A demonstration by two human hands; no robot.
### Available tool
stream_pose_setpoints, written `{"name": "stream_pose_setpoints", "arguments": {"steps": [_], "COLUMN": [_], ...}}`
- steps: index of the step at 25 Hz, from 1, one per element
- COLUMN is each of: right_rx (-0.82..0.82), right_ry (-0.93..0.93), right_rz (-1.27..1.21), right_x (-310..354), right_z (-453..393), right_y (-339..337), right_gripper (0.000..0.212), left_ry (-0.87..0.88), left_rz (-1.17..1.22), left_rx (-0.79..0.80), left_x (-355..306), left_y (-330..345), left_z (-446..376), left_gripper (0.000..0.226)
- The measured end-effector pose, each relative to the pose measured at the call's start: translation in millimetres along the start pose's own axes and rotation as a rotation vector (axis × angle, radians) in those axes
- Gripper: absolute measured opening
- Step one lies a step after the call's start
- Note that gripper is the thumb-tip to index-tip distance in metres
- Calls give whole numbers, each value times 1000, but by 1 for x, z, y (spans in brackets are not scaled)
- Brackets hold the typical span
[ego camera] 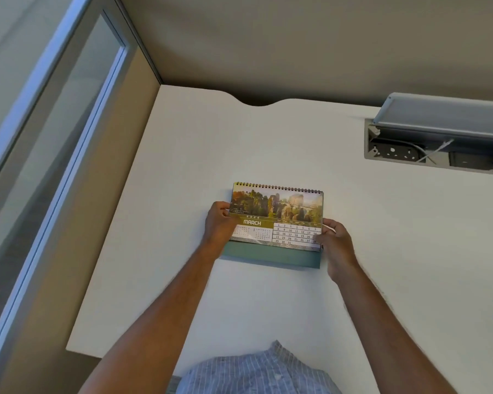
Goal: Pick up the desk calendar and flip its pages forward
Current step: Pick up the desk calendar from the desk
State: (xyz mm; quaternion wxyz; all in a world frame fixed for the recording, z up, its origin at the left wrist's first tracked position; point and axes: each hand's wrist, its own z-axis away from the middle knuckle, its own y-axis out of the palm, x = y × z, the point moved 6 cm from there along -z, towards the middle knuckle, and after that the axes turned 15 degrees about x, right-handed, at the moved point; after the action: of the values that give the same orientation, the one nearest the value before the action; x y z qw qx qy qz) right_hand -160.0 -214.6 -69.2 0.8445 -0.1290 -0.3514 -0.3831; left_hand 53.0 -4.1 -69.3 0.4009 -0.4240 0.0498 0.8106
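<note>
A spiral-bound desk calendar (279, 214) stands in the middle of the white desk (268, 143), showing the March page with a landscape photo above the date grid. Its teal card base shows below the page. My left hand (219, 226) grips the calendar's left edge, thumb on the front of the page. My right hand (335, 245) holds the lower right corner, thumb pressed on the date grid. Whether the base rests on the desk or is lifted just off it I cannot tell.
An open cable box (439, 140) with sockets and white wires is set into the desk at the back right, its grey lid raised. A beige partition (296, 46) runs along the back, and a glass panel with a metal frame (54, 123) borders the left.
</note>
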Motion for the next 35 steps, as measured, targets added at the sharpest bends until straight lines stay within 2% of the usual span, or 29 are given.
{"name": "stream_pose_setpoints", "arguments": {"steps": [5,14,18,26,29,35], "right_rx": [78,235,307,495,583,615], "right_ry": [-120,-540,-647,-668,-647,-657], "right_rz": [165,568,676,563,521,482], "right_x": [37,180,225,255,244,226], "right_z": [-7,-64,-100,-164,-183,-189], "right_y": [32,166,225,293,303,301], "right_gripper": [39,28,40,38,39,46], "left_ry": [148,358,397,515,515,509], "left_rz": [50,223,251,273,317,346], "left_rx": [-172,-387,-519,-605,-581,-512], "left_x": [-34,-102,-118,-117,-101,-91], "left_y": [-43,-153,-198,-237,-238,-235], "left_z": [7,-8,-37,-94,-110,-125], "left_gripper": [12,19,16,16,21,20]}}
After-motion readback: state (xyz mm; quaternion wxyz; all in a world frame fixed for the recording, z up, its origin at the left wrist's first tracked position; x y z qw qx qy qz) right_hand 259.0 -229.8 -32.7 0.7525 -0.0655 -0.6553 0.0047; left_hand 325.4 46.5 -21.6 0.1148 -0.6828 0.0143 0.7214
